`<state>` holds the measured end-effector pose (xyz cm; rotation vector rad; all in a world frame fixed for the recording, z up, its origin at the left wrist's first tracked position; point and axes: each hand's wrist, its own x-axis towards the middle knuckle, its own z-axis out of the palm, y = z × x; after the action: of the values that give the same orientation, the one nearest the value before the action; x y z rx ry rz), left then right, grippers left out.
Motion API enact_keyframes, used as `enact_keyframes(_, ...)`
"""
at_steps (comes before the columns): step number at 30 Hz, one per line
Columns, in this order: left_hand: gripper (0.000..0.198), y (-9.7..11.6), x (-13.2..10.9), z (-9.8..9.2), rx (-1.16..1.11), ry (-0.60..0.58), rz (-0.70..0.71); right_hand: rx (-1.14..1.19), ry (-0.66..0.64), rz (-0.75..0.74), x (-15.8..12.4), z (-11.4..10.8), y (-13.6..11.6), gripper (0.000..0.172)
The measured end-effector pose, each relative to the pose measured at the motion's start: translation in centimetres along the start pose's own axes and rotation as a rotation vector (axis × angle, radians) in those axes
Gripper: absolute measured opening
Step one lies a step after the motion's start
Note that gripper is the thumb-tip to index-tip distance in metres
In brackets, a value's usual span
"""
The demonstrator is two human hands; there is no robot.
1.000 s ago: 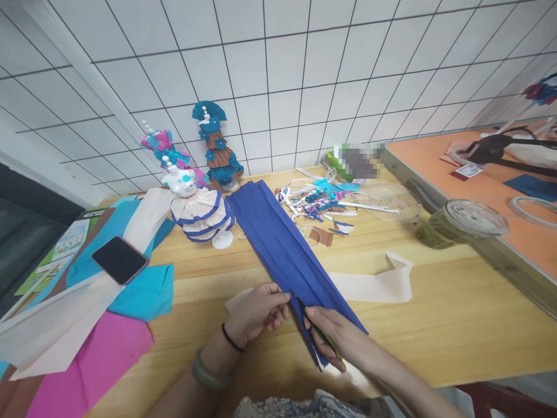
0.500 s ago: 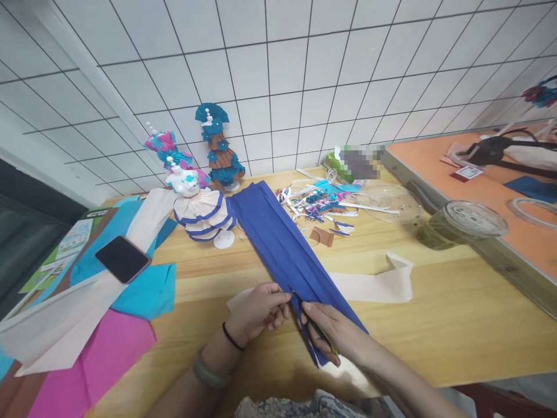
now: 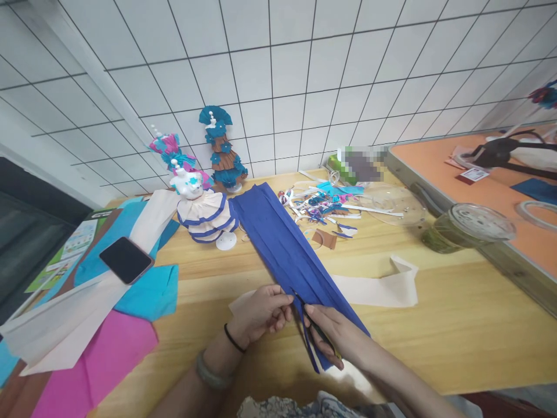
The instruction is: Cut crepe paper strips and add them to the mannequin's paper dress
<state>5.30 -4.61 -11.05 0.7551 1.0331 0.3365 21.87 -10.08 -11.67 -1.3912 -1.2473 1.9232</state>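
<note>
A long blue crepe paper strip (image 3: 282, 232) lies diagonally across the wooden table. My right hand (image 3: 328, 334) is closed on dark scissors (image 3: 319, 331), whose blades are at the left edge of the blue paper. A narrow cut band hangs beside the scissors towards me. My left hand (image 3: 270, 307) pinches the paper's left edge near the blade tips. Under the blue paper runs a cream strip (image 3: 378, 290), showing on both sides. A small figure in a cream skirt with blue bands (image 3: 206, 215) leans beyond the paper's far left side.
A phone (image 3: 126, 260) rests on cream, turquoise and pink paper (image 3: 104, 360) at the left. Two decorated figures stand by the tiled wall. Paper scraps (image 3: 322, 203) lie at the back, a lidded jar (image 3: 465, 226) at the right, beside an orange table (image 3: 478, 197).
The view has shifted slightly, so everything sits a little further right. Both hands keep nearly the same places on the blue paper and scissors.
</note>
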Motion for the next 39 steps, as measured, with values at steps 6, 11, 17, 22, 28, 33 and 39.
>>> enact_keyframes(6, 0.027, 0.08, 0.01, -0.03, -0.019, -0.004, 0.002, -0.062, -0.005, -0.012, -0.11, -0.31, -0.06, 0.050)
enact_keyframes(11, 0.027, -0.04, 0.03, -0.11, -0.032, -0.016, 0.004, -0.034, -0.029, 0.002, 0.28, -0.44, 0.00, 0.049)
enact_keyframes(17, 0.028, -0.21, 0.07, -0.27, -0.027, -0.030, 0.014, -0.018, -0.028, -0.003, 0.84, -0.26, -0.12, 0.045)
enact_keyframes(22, 0.026, -0.21, 0.06, -0.25, -0.032, -0.025, 0.011, -0.040, -0.006, 0.000, 0.63, -0.16, -0.36, 0.044)
enact_keyframes(28, 0.026, -0.38, 0.08, -0.37, -0.035, -0.030, 0.008, -0.022, -0.022, -0.019, 0.56, -0.09, -0.13, 0.045)
enact_keyframes(33, 0.031, -0.08, 0.00, -0.64, -0.061, -0.011, 0.024, -0.026, -0.025, -0.033, 0.52, -0.19, -0.04, 0.046)
enact_keyframes(39, 0.033, 0.44, 0.30, -0.55, -0.056, 0.013, 0.062, -0.014, -0.022, -0.032, 0.50, -0.25, -0.01, 0.046)
